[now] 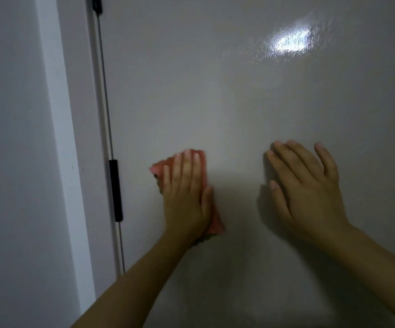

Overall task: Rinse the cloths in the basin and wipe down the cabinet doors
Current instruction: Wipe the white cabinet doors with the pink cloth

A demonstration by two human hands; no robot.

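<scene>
1. Pretty sure I'm in the wiping step here, not the rinsing one. No basin anywhere in my view, just the cabinet door filling most of the frame.

2. My left hand sits lower centre, fingers straight and flat, pressing a pink cloth against the door. It's not really gripping, more pinning it with the palm.

3. The cloth is mostly hidden under that hand. I only see it poking out at the upper left past the fingertips and down at the lower right by the wrist. Looks folded or bunched, can't tell which.

4. My right hand is off to the right, well apart from the cloth, fingers spread and holding nothing. It seems to rest flat on the door, probably bracing it.

5. There's a shiny, streaky patch in the upper right, reads as wet to me.

6. A black hinge and the door's edge are just left of the cloth.

7. Next move, my guess: slide the cloth with steady pressure across the duller area, staying off the hinge so it doesn't snag.
</scene>
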